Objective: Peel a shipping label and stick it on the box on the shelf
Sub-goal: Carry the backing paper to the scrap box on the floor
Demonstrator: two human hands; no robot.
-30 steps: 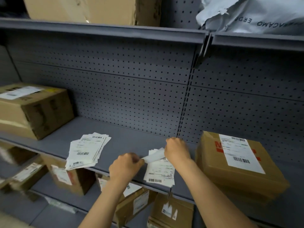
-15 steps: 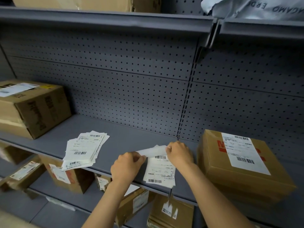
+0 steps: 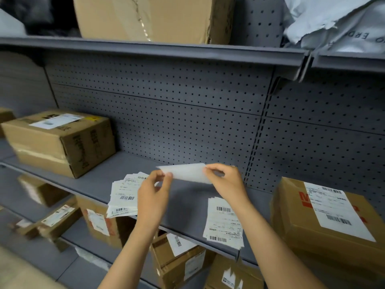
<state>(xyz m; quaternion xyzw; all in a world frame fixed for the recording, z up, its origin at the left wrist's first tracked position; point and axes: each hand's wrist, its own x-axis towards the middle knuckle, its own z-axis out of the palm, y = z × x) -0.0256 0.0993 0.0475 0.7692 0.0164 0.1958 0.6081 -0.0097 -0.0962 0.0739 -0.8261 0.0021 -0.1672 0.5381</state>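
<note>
A white shipping label sheet (image 3: 186,173) is held in the air above the grey shelf (image 3: 187,203), its blank side toward me. My left hand (image 3: 153,199) pinches its left end and my right hand (image 3: 226,182) pinches its right end. Below my right wrist a stack of printed labels (image 3: 224,223) lies at the shelf's front edge. A second, fanned pile of labels (image 3: 123,195) lies left of my left hand. A brown box (image 3: 325,224) with a label on top stands at the right. Another labelled brown box (image 3: 60,140) stands at the left.
A perforated grey back panel (image 3: 187,113) closes the shelf behind. The upper shelf (image 3: 145,47) carries a large carton (image 3: 152,17) and grey mail bags (image 3: 337,19). Several labelled boxes (image 3: 177,261) fill the lower shelves.
Both hands have lifted one label sheet off the right-hand stack and now hold it clear above the shelf. The view has shifted so the left box appears closer to the middle.
</note>
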